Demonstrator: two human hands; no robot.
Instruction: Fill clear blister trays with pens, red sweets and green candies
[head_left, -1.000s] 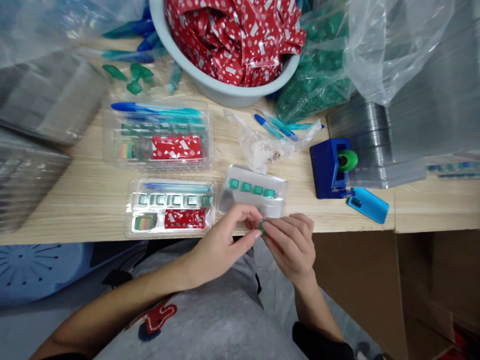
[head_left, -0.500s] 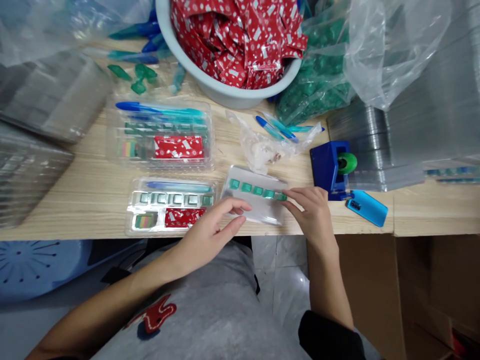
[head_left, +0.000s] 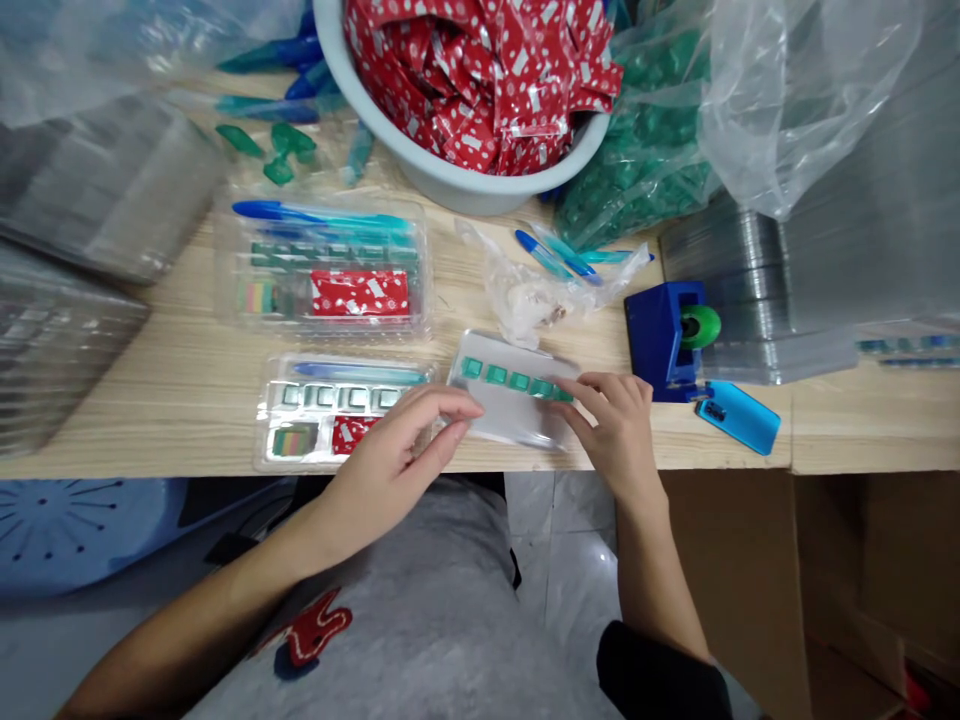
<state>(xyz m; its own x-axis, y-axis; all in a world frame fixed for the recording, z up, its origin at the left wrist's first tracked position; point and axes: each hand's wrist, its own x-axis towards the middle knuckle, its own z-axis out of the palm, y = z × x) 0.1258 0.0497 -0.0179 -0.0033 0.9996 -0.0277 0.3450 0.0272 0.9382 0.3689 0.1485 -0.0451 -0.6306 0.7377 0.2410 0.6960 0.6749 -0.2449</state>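
Note:
A flat, clear grey plastic sheet or lid (head_left: 510,418) lies tilted on the table, with a row of small green square pieces (head_left: 519,381) on it. The thumb and forefinger of my right hand (head_left: 611,425) close round the right end piece of that row. My left hand (head_left: 409,450) hovers over the sheet's left edge, thumb and forefinger slightly apart, with nothing visible between them. Partly under that hand lies a clear blister tray (head_left: 264,420) holding a blue pen (head_left: 352,372), a red packet (head_left: 352,434), coloured sticky strips (head_left: 294,440) and square pieces.
Behind stand filled, stacked trays (head_left: 424,270) and a grey basin (head_left: 450,190) of red packets. A crumpled plastic bag (head_left: 525,300), loose pens (head_left: 559,255), a blue tape dispenser (head_left: 656,340) and a blue phone (head_left: 742,415) lie nearby. Clear tray stacks (head_left: 757,290) flank both sides.
My left hand has shifted left, and its thumb and forefinger are closer together. My right hand has moved slightly left along the row of green pieces.

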